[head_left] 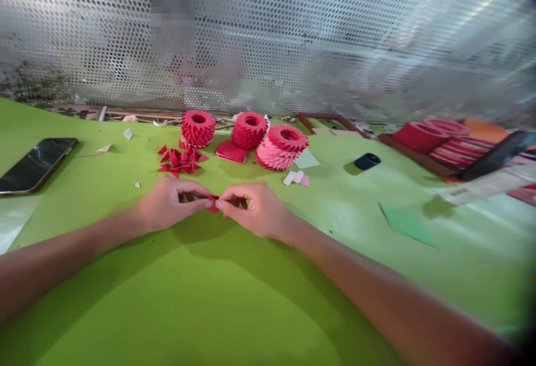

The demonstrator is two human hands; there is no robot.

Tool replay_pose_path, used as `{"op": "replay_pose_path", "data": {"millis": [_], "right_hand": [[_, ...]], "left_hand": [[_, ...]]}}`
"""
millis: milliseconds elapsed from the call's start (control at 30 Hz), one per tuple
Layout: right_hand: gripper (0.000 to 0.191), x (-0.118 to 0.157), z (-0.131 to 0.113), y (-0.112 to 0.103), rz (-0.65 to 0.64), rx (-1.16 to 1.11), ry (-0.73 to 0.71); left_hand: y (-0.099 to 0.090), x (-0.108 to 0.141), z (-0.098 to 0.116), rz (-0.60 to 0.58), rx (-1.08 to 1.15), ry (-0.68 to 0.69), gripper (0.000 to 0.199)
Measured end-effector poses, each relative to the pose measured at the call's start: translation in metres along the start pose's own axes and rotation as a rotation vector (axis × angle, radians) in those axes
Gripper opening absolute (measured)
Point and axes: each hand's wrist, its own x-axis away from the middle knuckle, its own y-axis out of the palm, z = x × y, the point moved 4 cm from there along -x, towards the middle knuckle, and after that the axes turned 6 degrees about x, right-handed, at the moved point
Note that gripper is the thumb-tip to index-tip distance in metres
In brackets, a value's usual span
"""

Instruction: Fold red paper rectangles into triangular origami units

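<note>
My left hand (171,204) and my right hand (255,208) meet over the green tabletop (209,288). Their fingertips pinch a small folded piece of red paper (213,204) from both sides, and most of it is hidden by my fingers. Just beyond my left hand lies a loose pile of red folded paper triangles (179,159). Farther back stand several ring-shaped modular origami pieces in red and pink (281,147). A small stack of red paper rectangles (231,151) lies between the rings.
A smartphone (36,165) lies at the left, with small paper scraps nearby. At the right are a black roll (367,161), a green paper sheet (408,224) and a wooden tray of red paper strips (419,156). A perforated metal sheet (268,36) stands behind the table.
</note>
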Motion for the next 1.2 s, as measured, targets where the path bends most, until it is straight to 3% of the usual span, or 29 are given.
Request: {"op": "replay_pose_path", "data": {"millis": [100,267,467,1200], "right_hand": [[0.016,0.0006,-0.0004,-0.0004,0.061,0.020,-0.044],[0.033,0.0018,-0.0030,-0.0043,0.228,0.091,-0.092],[0.014,0.0017,-0.0045,-0.0023,0.228,0.143,-0.140],[0.015,-0.0004,-0.0013,-0.0003,0.147,0.110,-0.056]], "left_hand": [[-0.0027,0.0008,0.0000,0.074,-0.013,0.002,0.022],[-0.0070,0.0014,0.0000,0.147,0.016,0.038,0.024],[-0.0053,0.0008,-0.0024,0.146,0.011,0.016,0.023],[-0.0060,0.0033,0.0050,0.159,-0.142,0.085,0.022]]}}
